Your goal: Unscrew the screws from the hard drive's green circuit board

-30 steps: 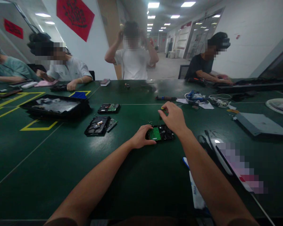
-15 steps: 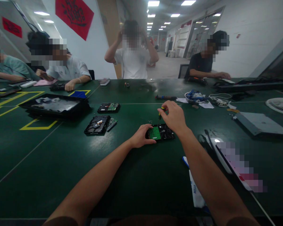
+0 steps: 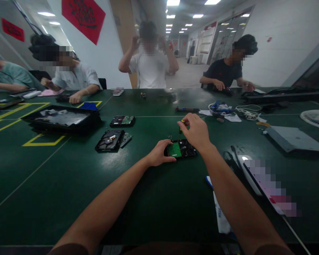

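Note:
A black hard drive [image 3: 188,149] with a green circuit board [image 3: 174,150] lies flat on the dark green table. My left hand [image 3: 159,154] grips its left end, thumb along the near edge and fingers on the far edge. Above the drive, my right hand [image 3: 195,131] pinches a small yellow-and-black screwdriver [image 3: 180,131] held upright, its tip over the far edge of the drive; whether it touches a screw I cannot tell. Several tiny screws [image 3: 169,136] lie just beyond the drive.
Left of me are another hard drive [image 3: 109,140], a loose circuit board [image 3: 126,139] and a further drive [image 3: 122,120]. A black tray [image 3: 61,118] stands beyond them. A grey metal case [image 3: 296,140] and cables [image 3: 220,108] are at right. Several people sit around the table.
My right hand and the screwdriver have barely shifted, and my left hand stays on the drive. The person at the far right has leaned leftward, bringing another hand into view.

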### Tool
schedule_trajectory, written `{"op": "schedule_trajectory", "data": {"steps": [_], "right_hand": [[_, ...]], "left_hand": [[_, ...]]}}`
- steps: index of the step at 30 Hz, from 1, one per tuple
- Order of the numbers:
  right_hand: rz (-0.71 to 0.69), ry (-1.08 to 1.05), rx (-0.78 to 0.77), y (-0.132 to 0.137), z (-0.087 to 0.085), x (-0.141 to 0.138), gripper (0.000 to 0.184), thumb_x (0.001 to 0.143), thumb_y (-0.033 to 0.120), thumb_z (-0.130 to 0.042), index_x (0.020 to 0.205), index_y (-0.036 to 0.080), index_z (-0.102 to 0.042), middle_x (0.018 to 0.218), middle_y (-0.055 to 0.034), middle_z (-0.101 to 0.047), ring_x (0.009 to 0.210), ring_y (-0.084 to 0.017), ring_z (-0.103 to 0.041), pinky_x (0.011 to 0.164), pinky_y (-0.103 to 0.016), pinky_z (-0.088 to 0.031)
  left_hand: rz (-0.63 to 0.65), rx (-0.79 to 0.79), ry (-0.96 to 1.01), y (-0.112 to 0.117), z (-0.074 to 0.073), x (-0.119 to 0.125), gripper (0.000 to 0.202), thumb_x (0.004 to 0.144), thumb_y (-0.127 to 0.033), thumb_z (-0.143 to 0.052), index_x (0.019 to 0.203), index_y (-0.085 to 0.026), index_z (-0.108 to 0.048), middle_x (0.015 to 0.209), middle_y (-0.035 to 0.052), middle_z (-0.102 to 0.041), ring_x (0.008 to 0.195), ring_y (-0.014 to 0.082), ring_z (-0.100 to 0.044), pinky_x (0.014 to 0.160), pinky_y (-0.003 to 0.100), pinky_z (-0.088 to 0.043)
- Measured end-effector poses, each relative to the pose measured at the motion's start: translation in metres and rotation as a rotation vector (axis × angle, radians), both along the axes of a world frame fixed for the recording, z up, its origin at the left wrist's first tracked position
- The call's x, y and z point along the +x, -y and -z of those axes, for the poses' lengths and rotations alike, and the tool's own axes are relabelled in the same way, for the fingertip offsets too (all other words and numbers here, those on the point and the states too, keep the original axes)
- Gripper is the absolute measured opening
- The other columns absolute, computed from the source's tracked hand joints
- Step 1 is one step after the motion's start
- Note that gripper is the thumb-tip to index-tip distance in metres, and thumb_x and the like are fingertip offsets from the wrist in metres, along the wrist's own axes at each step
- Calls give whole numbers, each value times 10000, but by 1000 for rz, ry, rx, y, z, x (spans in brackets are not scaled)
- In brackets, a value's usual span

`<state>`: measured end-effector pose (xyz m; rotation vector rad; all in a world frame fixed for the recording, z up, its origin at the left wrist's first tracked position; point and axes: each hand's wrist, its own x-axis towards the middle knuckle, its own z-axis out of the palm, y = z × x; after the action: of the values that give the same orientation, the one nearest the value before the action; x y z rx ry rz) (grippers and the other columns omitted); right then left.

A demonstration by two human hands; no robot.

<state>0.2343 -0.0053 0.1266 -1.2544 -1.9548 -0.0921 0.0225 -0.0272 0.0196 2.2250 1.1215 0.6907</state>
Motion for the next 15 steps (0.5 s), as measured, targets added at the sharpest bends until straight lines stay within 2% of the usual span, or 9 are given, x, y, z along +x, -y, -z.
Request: {"op": "schedule_trajectory", "data": {"steps": [4, 8, 12, 15], "right_hand": [[-7, 6, -12, -1, 1, 0, 66, 942, 280, -535, 968, 220, -536, 973, -94, -644, 886, -249, -612, 755, -374, -429], [2, -10, -23, -2, 3, 0, 90, 935, 259, -533, 1010, 208, -533, 982, -97, -645, 881, -247, -617, 753, -372, -432], [15, 24, -10, 1, 2, -2, 138, 957, 319, -536, 1046, 217, -561, 1011, -93, -625, 879, -242, -603, 735, -363, -423], [28, 56, -25, 3, 1, -3, 188, 957, 411, -555, 958, 223, -564, 971, -83, -602, 822, -228, -580, 698, -352, -409]], "left_hand": [[3, 11, 8, -1, 2, 0, 819, 703, -551, -830, 1381, -221, -509, 1478, 145, -486, 1395, 353, -432, 1176, 541, -370], [4, 7, 15, -1, 2, 0, 821, 707, -549, -828, 1384, -215, -505, 1479, 151, -486, 1393, 350, -435, 1170, 532, -380], [-3, 4, 21, 0, 3, 0, 823, 708, -542, -829, 1388, -221, -496, 1488, 145, -476, 1400, 344, -429, 1177, 527, -376], [-4, -9, 21, 1, 2, -1, 818, 709, -543, -827, 1389, -228, -498, 1496, 141, -469, 1401, 346, -428, 1176, 534, -377]]}}
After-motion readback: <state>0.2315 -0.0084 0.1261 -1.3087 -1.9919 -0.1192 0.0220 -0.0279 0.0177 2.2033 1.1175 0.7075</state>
